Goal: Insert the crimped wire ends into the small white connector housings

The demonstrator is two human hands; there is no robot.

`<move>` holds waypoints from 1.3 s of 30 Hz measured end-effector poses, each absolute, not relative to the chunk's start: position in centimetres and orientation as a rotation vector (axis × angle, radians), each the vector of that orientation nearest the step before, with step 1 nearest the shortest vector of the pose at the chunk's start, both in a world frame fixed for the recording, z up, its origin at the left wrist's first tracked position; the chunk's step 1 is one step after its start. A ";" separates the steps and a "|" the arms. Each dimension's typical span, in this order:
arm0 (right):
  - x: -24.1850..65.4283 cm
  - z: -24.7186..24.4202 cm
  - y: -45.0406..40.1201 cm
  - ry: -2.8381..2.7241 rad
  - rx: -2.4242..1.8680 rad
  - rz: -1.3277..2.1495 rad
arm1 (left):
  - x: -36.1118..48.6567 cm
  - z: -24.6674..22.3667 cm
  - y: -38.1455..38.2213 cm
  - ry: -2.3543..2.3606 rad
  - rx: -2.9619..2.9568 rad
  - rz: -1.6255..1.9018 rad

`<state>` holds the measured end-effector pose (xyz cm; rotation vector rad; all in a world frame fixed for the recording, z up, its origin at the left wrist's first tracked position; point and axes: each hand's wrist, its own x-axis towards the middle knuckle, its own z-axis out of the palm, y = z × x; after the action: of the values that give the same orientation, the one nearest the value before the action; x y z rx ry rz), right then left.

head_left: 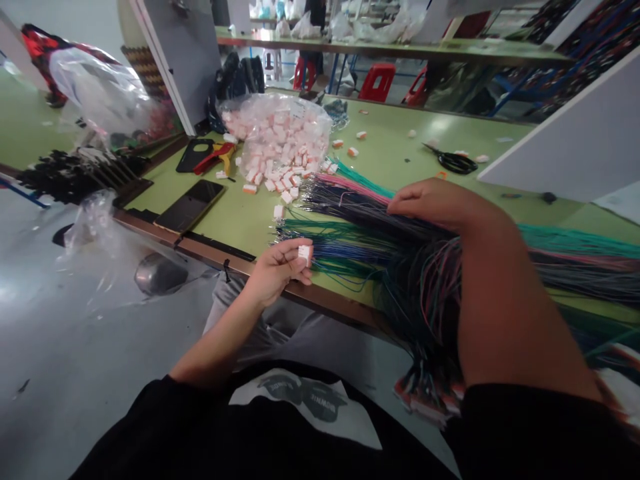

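My left hand (280, 270) pinches a small white and orange connector housing (305, 253) at the table's front edge. My right hand (425, 200) rests over the bundle of dark wires (350, 203), its fingers bent downward at the pink wires (370, 189); whether a wire is between the fingertips is hidden. Green and blue wires (345, 250) lie just right of my left hand, their metal-tipped ends pointing left. Behind them, a clear plastic bag (285, 120) spills many more connector housings onto the green table (240, 220).
A phone (190, 205) lies at the front left, near red and yellow pliers (215, 158). Black scissors (453, 160) lie at the back right, by a white panel (560, 140). Finished-looking wire bunches with connectors (430, 393) hang off the front edge.
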<state>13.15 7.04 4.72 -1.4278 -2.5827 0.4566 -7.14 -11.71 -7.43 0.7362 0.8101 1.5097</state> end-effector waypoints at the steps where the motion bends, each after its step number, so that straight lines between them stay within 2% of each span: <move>1: 12.7 4.7 6.8 -2.594 -1.477 0.495 | -7.1 -7.4 -11.7 0.806 0.737 1.511; 5: 11.6 4.8 6.2 -2.600 -1.731 0.342 | -7.0 -7.4 -11.7 0.781 0.737 1.515; 8: 11.4 4.0 6.5 -2.735 -1.560 0.576 | -6.9 -7.2 -11.7 0.776 0.715 1.519; 13: 9.9 1.7 6.7 -2.745 -1.664 0.000 | -6.8 -7.2 -11.6 0.795 0.704 1.518; 19: 5.5 -1.5 4.7 -2.908 -1.304 -0.239 | -6.7 -7.2 -11.5 0.807 0.692 1.518; 25: 5.1 -2.1 4.8 -2.908 -1.159 -0.163 | -6.8 -7.5 -11.4 0.804 0.714 1.524; 30: 5.9 0.1 4.2 -2.723 -1.258 0.114 | -6.8 -7.6 -11.4 0.771 0.709 1.539; 33: 6.2 0.5 4.1 -2.658 -1.330 0.140 | -6.7 -7.6 -11.4 0.769 0.707 1.535; 39: 6.9 -1.1 5.6 -2.391 -1.289 0.717 | -6.7 -7.5 -11.4 0.772 0.694 1.531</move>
<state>6.94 5.62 -1.12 -1.2887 -2.3913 0.7173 -6.74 -11.37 -7.52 0.6945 0.7720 1.5314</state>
